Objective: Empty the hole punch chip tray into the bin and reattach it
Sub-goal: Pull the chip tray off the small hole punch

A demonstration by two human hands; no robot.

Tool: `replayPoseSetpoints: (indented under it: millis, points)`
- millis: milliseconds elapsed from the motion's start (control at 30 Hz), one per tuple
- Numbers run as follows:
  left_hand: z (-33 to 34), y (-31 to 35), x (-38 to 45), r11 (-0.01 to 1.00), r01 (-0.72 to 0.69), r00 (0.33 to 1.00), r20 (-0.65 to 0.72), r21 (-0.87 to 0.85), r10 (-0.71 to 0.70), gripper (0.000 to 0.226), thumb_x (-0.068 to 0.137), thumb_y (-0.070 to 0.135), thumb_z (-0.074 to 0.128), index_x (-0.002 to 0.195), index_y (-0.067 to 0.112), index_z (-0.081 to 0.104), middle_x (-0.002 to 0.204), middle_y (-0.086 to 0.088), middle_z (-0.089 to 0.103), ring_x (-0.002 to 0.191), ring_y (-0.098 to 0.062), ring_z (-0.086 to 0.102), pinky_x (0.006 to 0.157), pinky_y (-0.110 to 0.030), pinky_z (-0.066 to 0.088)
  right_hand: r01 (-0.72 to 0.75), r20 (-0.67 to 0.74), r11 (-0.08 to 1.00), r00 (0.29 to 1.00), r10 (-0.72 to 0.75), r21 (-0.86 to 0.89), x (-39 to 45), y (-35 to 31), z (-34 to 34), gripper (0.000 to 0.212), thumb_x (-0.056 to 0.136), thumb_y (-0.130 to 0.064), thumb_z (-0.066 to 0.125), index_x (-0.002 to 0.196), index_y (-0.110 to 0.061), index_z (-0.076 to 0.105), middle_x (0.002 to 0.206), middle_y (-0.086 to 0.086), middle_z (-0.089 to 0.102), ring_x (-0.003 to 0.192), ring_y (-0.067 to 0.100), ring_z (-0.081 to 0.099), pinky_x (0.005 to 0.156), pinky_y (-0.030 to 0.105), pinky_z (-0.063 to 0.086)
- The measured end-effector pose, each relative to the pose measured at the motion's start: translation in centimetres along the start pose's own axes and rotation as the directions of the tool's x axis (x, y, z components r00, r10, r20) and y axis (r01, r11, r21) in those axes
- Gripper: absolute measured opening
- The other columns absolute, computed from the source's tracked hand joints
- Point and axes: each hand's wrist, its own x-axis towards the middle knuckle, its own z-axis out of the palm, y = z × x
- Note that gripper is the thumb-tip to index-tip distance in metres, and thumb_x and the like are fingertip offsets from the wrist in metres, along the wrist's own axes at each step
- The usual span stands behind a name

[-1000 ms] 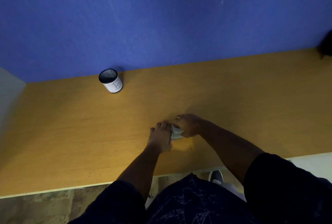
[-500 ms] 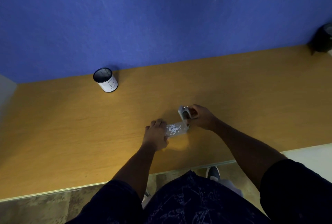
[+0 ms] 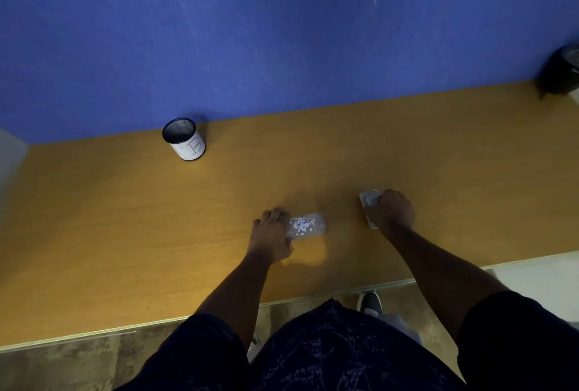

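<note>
The clear chip tray [image 3: 308, 225] lies flat on the wooden desk [image 3: 125, 234], open side up, with several white paper dots in it. My left hand [image 3: 272, 235] grips its left end. The grey hole punch [image 3: 369, 202] is apart from the tray, to the right, and my right hand [image 3: 393, 212] is closed over it at desk level. Most of the punch is hidden under that hand. The bin [image 3: 185, 140], a small black mesh cup with a white label marked B, stands at the back left against the blue wall.
A dark object [image 3: 560, 72] sits at the desk's far right corner by the wall. The desk's front edge [image 3: 219, 317] runs just ahead of my body, with floor and a shoe below it.
The punch and tray were held together, then pulled apart. My right hand has carried the punch away to the right and down to the desk, while my left hand stays on the tray.
</note>
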Motion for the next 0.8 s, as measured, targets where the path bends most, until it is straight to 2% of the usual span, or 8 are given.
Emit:
replayPoseSetpoints:
  millis: [333,500,633,733,800]
  points:
    - [0.11,-0.06,0.04,1.000,-0.006,1.000,-0.002,-0.001,0.006,0.067,0.084,0.038,0.068,0.143,0.018,0.043,0.147,-0.003,0.041,0.131,-0.030,0.042,0.101,-0.046,0.043,-0.011,0.019,0.998,1.000,0.012,-0.059,-0.69,0.21,-0.18,0.050,0.083,-0.054,0.062,0.102,-0.008,0.069,0.104,0.016,0.072,0.094,0.035,0.069,0.077,0.039,0.055]
    - [0.07,-0.07,-0.01,1.000,-0.004,1.000,-0.002,-0.017,0.004,0.066,0.085,0.038,0.067,0.144,0.018,0.043,0.149,-0.002,0.040,0.132,-0.029,0.041,0.102,-0.047,0.042,0.027,0.009,0.997,1.000,-0.027,-0.075,-0.67,0.40,0.12,0.051,0.086,-0.056,0.058,0.097,-0.008,0.071,0.101,0.015,0.073,0.091,0.035,0.070,0.076,0.039,0.056]
    - [0.02,-0.06,-0.03,0.999,-0.004,1.000,0.007,-0.034,0.004,0.067,0.085,0.036,0.069,0.144,0.017,0.043,0.150,-0.003,0.040,0.134,-0.029,0.040,0.104,-0.047,0.043,0.063,0.017,0.988,0.998,-0.061,-0.141,-0.42,0.50,0.37,0.054,0.088,-0.059,0.054,0.102,-0.010,0.070,0.103,0.013,0.071,0.093,0.033,0.069,0.076,0.037,0.054]
    - [-0.05,-0.02,-0.04,1.000,-0.006,1.000,0.005,-0.024,0.006,0.068,0.085,0.036,0.069,0.144,0.017,0.043,0.150,-0.003,0.040,0.134,-0.030,0.040,0.103,-0.048,0.043,0.058,0.034,0.988,0.998,-0.054,-0.146,-0.33,0.34,0.40,0.052,0.082,-0.056,0.061,0.104,-0.010,0.069,0.103,0.010,0.069,0.093,0.029,0.067,0.075,0.037,0.056]
    - [-0.06,-0.01,-0.05,1.000,-0.005,1.000,0.008,-0.025,0.005,0.067,0.085,0.036,0.068,0.145,0.017,0.043,0.150,-0.002,0.039,0.134,-0.030,0.039,0.103,-0.047,0.043,0.075,-0.044,0.982,0.996,-0.083,-0.172,-0.42,-0.01,0.31,0.059,0.079,-0.056,0.067,0.109,-0.006,0.064,0.111,0.013,0.061,0.102,0.032,0.061,0.079,0.041,0.055]
